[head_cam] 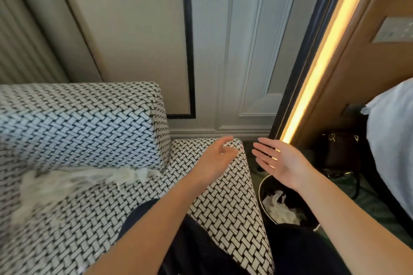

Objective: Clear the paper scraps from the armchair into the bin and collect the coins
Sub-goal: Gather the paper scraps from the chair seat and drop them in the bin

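While the right hand (pixel 283 163) is held flat just above the bin (pixel 261 187), palm showing and fingers (pixel 266 152) spread wide with nothing in them, the job looks partly done. White paper scraps (pixel 279 210) already lie inside the bin, so some of the clearing is finished. The bin stands on the floor, right beside the outer side of the armchair (pixel 89 118).

Across the chair arm (pixel 223 196) from the bin, the left hand (pixel 214 158) hangs over the far end of that arm. Its fingers are loosely bent, and nothing shows in them.

Farther from the bin, past the chair arm and down on the seat, lies 1 pale, fluffy heap (pixel 73 178). It is blurred (it could be more torn paper, or it could be the fringe of a throw), so I cannot tell if it belongs in the bin.

No coins show clearly anywhere near the bin or on the chair. Some small yellow glints sit on the right fingers, but they may only be light.

My guess is that 2 jobs are left: checking that pale heap and finding the coins.
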The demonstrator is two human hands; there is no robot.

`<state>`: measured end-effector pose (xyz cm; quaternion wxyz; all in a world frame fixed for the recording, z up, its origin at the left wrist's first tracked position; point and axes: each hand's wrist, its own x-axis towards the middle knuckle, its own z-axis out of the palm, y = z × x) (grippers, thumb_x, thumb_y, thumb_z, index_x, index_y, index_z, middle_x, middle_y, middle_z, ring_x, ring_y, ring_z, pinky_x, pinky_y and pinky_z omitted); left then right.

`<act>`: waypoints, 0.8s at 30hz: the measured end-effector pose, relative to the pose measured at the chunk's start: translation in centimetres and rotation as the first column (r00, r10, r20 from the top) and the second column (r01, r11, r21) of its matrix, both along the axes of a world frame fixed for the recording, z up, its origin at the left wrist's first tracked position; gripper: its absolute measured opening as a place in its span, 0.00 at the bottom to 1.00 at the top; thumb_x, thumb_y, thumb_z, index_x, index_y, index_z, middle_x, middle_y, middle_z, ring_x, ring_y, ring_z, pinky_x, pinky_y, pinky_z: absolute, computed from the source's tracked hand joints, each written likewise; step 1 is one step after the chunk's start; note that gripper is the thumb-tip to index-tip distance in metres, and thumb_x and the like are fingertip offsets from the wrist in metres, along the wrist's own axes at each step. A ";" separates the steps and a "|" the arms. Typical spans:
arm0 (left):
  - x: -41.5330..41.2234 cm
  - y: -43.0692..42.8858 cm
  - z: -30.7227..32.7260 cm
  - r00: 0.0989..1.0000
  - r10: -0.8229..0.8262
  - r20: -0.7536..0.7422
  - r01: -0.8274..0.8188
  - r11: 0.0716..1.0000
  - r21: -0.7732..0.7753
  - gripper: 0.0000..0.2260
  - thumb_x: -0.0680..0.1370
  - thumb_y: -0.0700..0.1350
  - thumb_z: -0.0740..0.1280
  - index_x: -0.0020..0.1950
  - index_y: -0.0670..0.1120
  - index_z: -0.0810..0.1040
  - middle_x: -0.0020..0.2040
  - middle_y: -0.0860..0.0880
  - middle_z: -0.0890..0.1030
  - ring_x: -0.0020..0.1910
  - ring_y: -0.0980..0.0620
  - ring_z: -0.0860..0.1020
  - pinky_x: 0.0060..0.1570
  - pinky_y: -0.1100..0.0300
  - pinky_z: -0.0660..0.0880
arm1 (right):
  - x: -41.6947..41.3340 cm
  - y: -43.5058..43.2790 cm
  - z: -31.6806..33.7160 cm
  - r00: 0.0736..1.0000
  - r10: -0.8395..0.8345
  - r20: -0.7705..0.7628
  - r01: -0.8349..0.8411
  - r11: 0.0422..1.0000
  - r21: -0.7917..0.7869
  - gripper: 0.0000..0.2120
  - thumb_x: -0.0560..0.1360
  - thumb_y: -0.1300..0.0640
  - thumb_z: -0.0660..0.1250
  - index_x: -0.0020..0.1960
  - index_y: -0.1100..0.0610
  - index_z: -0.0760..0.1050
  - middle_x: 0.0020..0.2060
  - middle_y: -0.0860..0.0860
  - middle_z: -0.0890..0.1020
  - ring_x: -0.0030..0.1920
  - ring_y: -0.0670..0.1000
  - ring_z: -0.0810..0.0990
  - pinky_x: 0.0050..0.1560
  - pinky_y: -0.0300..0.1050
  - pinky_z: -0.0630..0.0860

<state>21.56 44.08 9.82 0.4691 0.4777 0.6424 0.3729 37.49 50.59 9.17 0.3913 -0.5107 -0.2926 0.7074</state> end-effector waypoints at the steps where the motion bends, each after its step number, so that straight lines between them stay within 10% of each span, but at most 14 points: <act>1: -1.3 -1.0 0.6 1.000 0.014 -0.011 -0.013 1.000 0.021 0.20 0.79 0.52 0.61 0.71 0.57 0.65 0.65 0.54 0.73 0.60 0.52 0.75 0.58 0.57 0.72 | -1.4 -0.7 0.8 0.999 0.035 -0.004 -0.035 0.999 0.020 0.11 0.80 0.59 0.58 0.59 0.59 0.75 0.52 0.55 0.82 0.52 0.53 0.80 0.51 0.46 0.76; 14: -16.9 -11.6 0.9 0.928 0.364 0.081 -0.368 0.929 0.037 0.16 0.79 0.48 0.62 0.66 0.53 0.71 0.55 0.51 0.79 0.55 0.52 0.77 0.62 0.52 0.71 | -20.3 -8.3 2.3 0.894 0.442 0.077 -0.447 0.892 0.064 0.06 0.78 0.58 0.63 0.52 0.58 0.78 0.49 0.54 0.84 0.50 0.53 0.81 0.46 0.45 0.76; 24: -24.3 -14.7 -4.3 0.846 0.530 0.060 -0.527 0.848 -0.055 0.14 0.79 0.48 0.61 0.64 0.53 0.72 0.58 0.52 0.77 0.55 0.54 0.76 0.64 0.51 0.70 | -28.2 -8.4 -5.1 0.573 0.459 0.679 -0.650 0.759 0.034 0.20 0.79 0.59 0.60 0.70 0.51 0.67 0.71 0.52 0.68 0.66 0.55 0.70 0.61 0.49 0.67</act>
